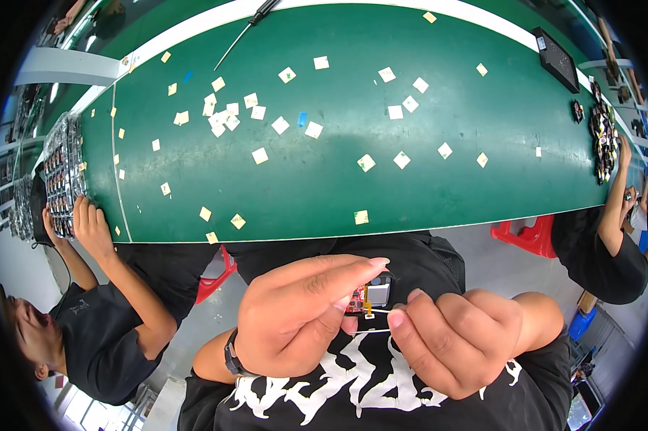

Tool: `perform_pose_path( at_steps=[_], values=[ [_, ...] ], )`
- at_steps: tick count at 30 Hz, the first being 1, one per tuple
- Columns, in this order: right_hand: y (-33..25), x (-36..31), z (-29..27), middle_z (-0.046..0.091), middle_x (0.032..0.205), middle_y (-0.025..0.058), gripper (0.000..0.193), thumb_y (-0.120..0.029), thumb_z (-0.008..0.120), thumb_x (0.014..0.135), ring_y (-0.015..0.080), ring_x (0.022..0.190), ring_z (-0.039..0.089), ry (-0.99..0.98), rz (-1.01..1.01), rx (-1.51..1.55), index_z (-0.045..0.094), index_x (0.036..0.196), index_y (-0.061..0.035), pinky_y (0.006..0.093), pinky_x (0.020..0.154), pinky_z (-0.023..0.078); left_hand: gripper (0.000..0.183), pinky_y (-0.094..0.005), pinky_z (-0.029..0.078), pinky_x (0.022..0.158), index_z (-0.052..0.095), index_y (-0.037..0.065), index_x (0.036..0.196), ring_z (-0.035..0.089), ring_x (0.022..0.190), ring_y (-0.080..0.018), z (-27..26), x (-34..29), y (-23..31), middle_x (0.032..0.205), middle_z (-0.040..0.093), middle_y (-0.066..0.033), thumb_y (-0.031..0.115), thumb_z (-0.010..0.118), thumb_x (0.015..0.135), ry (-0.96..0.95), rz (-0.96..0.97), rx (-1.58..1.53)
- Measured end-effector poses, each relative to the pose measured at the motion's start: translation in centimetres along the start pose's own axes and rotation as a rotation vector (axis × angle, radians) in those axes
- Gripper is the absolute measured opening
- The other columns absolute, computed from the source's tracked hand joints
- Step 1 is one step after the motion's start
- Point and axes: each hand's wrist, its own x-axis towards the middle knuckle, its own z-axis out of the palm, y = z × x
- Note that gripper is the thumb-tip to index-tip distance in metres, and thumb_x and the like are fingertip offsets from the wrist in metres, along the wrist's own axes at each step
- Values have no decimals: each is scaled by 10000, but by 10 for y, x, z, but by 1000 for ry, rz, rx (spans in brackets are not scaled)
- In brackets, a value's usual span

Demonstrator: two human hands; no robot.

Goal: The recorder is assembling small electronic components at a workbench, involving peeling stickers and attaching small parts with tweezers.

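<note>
screen (378,295): smooth | tabletop (511,108): smooth, semi-glossy | slips (313,130): matt paper | stool (536,245): plastic

Both hands come together in front of the torso (302,391), near each other but apart. The left forearm (207,359) enters from the lower left, and the left hand (288,316) shows its back, index finger (331,279) reaching out toward the right above the thumb (340,305) in a pinch. The right forearm (543,322) comes in from the right side. The right hand (457,341) points leftward, knuckles up, other fingers curled, with its thumb and index fingertip drawn close in a pinch.
</note>
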Motion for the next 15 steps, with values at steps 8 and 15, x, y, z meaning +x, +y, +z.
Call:
perform_pose_path(
  at_steps=[8,15],
  values=[
    [1,-3,-3,717,824,143,257,-49,729,729,155,629,525,-22,46,-44,731,967,48,261,494,284,401,-243,557,628,617,-55,1350,672,687,-120,2,4,3,1141,688,-211,-117,478,980,39,-55,-56],
    [5,-3,-2,713,817,129,272,-58,730,720,151,630,524,-1,26,-8,731,971,48,258,487,280,395,-246,557,627,627,-61,1334,673,686,-123,2,4,2,1133,689,-214,-122,478,974,49,-53,-66]
  ],
)
